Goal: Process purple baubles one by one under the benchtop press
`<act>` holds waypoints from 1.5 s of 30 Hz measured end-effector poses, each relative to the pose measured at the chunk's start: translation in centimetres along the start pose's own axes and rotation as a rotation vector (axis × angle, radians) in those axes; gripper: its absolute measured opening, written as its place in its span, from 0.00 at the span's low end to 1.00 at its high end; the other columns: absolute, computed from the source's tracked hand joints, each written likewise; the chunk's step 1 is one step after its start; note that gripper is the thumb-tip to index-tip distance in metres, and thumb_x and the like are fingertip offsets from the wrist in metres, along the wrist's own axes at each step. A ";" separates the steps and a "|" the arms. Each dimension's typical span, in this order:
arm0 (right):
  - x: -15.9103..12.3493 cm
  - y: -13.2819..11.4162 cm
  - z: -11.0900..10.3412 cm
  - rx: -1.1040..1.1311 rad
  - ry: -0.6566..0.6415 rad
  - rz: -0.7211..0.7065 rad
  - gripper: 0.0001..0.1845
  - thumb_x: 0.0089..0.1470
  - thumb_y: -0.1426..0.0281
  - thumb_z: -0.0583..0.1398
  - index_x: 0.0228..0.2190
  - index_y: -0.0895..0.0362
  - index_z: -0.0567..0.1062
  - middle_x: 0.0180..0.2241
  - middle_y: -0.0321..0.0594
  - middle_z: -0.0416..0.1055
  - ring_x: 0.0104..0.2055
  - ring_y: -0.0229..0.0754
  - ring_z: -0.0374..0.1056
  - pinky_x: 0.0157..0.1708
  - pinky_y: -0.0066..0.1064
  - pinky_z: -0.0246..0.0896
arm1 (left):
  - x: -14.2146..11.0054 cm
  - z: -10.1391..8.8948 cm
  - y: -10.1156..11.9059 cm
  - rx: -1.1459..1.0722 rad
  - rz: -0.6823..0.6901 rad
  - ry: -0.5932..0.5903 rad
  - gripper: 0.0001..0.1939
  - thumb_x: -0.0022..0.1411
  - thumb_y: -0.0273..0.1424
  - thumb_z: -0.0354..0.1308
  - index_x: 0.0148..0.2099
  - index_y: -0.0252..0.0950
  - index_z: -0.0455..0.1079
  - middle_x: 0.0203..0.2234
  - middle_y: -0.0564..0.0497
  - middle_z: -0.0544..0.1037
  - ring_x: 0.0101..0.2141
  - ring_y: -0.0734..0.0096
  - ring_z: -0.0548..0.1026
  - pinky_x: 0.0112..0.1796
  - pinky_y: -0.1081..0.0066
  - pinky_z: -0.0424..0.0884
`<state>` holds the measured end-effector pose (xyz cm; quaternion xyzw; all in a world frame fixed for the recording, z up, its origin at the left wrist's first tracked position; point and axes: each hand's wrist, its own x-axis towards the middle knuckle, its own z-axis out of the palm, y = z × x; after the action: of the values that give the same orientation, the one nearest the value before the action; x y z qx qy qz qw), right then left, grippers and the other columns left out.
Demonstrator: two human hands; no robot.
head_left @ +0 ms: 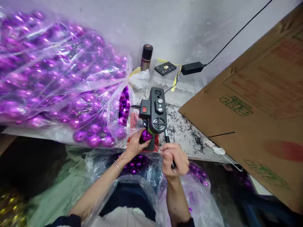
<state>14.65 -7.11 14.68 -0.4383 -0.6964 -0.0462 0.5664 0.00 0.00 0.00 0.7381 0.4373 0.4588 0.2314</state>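
Left hand (134,146) pinches a shiny purple ball (146,135) at the black machine's (158,110) near end; right hand (176,156) (ball's off to its left) grips the black-handled metal lever (167,138).

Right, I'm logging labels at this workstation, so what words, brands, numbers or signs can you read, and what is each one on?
None reads clearly enough to quote.
Carton: green print and faded red print, too blurred to read.
Black machine: any marks on its round silver buttons are too small.
Bottle cap: small reddish mark, unreadable.
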 end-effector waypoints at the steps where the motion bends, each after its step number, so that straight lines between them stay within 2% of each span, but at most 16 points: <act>1: -0.4 0.4 0.9 -0.006 0.041 -0.012 0.17 0.75 0.73 0.53 0.30 0.53 0.70 0.27 0.34 0.73 0.28 0.35 0.67 0.30 0.30 0.60 | 0.0 0.0 0.0 0.001 -0.010 -0.009 0.28 0.68 0.33 0.71 0.66 0.34 0.72 0.56 0.37 0.86 0.54 0.49 0.86 0.57 0.54 0.82; 5: -2.0 1.9 3.7 -0.018 0.190 -0.054 0.22 0.77 0.69 0.50 0.27 0.51 0.65 0.24 0.32 0.68 0.23 0.36 0.59 0.27 0.33 0.55 | -0.2 0.1 -0.2 -0.001 -0.037 -0.030 0.27 0.68 0.33 0.71 0.66 0.35 0.73 0.56 0.38 0.86 0.54 0.49 0.86 0.57 0.54 0.82; 9: -3.3 2.7 4.7 -0.017 0.271 -0.059 0.22 0.78 0.68 0.49 0.27 0.51 0.63 0.23 0.31 0.65 0.22 0.36 0.58 0.28 0.35 0.55 | -0.2 0.0 -0.2 -0.009 -0.054 -0.040 0.27 0.68 0.34 0.71 0.66 0.36 0.73 0.56 0.39 0.86 0.55 0.49 0.85 0.57 0.52 0.82; 21: -3.9 3.2 5.4 -0.021 0.335 -0.072 0.23 0.78 0.68 0.48 0.27 0.51 0.64 0.21 0.29 0.63 0.21 0.36 0.62 0.27 0.35 0.59 | -0.1 0.0 -0.4 -0.013 -0.072 -0.048 0.28 0.68 0.35 0.71 0.67 0.38 0.73 0.58 0.39 0.85 0.57 0.48 0.85 0.59 0.51 0.82; 26: -4.4 3.6 5.5 -0.037 0.310 -0.053 0.22 0.78 0.69 0.47 0.28 0.51 0.64 0.22 0.30 0.64 0.22 0.37 0.63 0.30 0.36 0.63 | 0.1 0.0 -0.5 -0.042 -0.030 -0.034 0.28 0.69 0.33 0.69 0.67 0.36 0.72 0.58 0.38 0.85 0.57 0.48 0.85 0.59 0.51 0.82; 32: -4.3 3.7 5.1 -0.038 0.234 -0.103 0.21 0.78 0.68 0.49 0.28 0.51 0.64 0.24 0.30 0.67 0.24 0.36 0.65 0.32 0.36 0.65 | 0.5 0.2 -0.6 -0.072 -0.017 -0.032 0.28 0.68 0.33 0.71 0.67 0.36 0.72 0.57 0.38 0.86 0.56 0.48 0.86 0.57 0.51 0.83; 36: -2.6 2.4 4.1 0.010 0.238 0.011 0.22 0.76 0.72 0.49 0.26 0.51 0.63 0.24 0.31 0.66 0.24 0.36 0.64 0.29 0.33 0.60 | 0.8 0.0 -0.6 -0.067 -0.013 -0.048 0.28 0.69 0.36 0.71 0.67 0.38 0.72 0.56 0.39 0.86 0.55 0.49 0.86 0.57 0.51 0.83; 40: -0.3 0.7 2.8 0.064 0.234 0.161 0.21 0.74 0.73 0.54 0.25 0.52 0.67 0.24 0.32 0.68 0.26 0.38 0.67 0.28 0.33 0.59 | -1.4 -1.6 -0.3 -0.024 0.090 -0.029 0.29 0.72 0.41 0.70 0.69 0.38 0.70 0.59 0.37 0.85 0.58 0.48 0.85 0.58 0.50 0.83; 43: 0.2 0.3 2.4 0.081 0.199 0.145 0.21 0.73 0.74 0.54 0.25 0.52 0.68 0.24 0.32 0.69 0.26 0.37 0.67 0.28 0.33 0.59 | -4.6 -4.0 0.5 0.059 0.209 0.019 0.33 0.72 0.50 0.68 0.69 0.36 0.70 0.57 0.35 0.86 0.56 0.48 0.86 0.55 0.52 0.84; 45: -0.1 0.5 2.6 0.093 0.181 0.100 0.21 0.72 0.75 0.53 0.25 0.52 0.68 0.24 0.32 0.68 0.26 0.37 0.67 0.27 0.33 0.58 | -5.8 -6.0 1.2 0.090 0.282 0.041 0.28 0.74 0.51 0.66 0.64 0.37 0.75 0.50 0.39 0.88 0.48 0.53 0.89 0.49 0.59 0.85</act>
<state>13.04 -5.45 13.50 -0.4400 -0.6209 -0.0250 0.6482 -5.88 -5.97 0.97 0.7924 0.3539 0.4815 0.1222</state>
